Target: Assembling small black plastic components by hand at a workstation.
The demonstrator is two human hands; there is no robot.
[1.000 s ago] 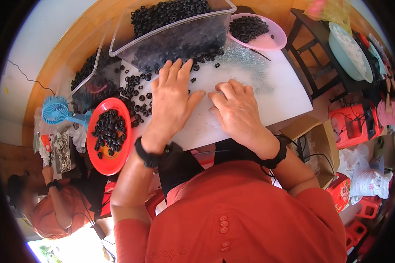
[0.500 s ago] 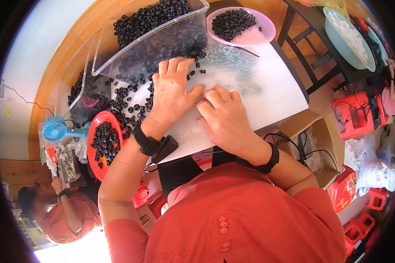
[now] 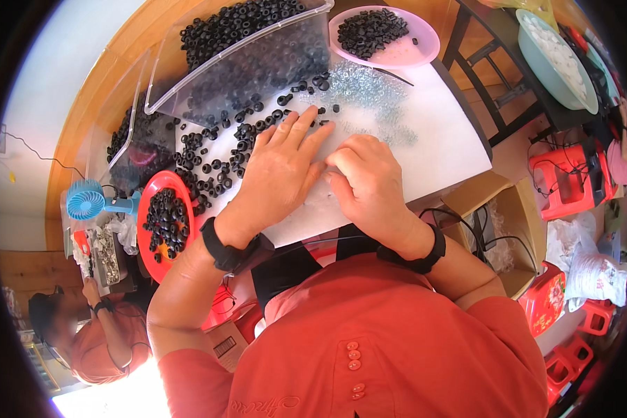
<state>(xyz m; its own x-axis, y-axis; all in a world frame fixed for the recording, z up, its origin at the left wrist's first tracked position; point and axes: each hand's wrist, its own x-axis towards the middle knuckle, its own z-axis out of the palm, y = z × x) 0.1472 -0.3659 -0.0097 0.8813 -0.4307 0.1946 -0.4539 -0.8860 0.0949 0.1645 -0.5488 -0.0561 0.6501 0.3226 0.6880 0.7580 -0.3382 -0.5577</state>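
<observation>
A clear tub [image 3: 306, 52] stands along the far edge of the bench [image 3: 439, 139], heaped with black rings [image 3: 237, 31]. Beside it, at the left edge, a second tub [image 3: 146, 143] holds more dark pieces, seen dimly through its wall. The pink plate [image 3: 423, 53] sits at the far right corner with a pile of short black bits [image 3: 369, 33] to one side (one bit lies apart from the rest). At the near left corner, the red plate [image 3: 144, 240] carries a mound of black pieces. Past the right edge, a mint basin [image 3: 552, 90] is full of white things [image 3: 554, 59].

Loose black parts [image 3: 244, 145] lie scattered from the left edge across to the front of the tub: small, rounded, some showing a hole, others stubby, with a slight gloss. Toward the right edge spread tiny shiny pieces [image 3: 362, 90], too fine to make out singly.

Near the near edge, the left hand [image 3: 277, 177] lies palm down, fingers stretched, a few black parts by its fingertips. The right hand [image 3: 369, 181] is curled close beside its thumb; whether it grips anything, I cannot tell.
</observation>
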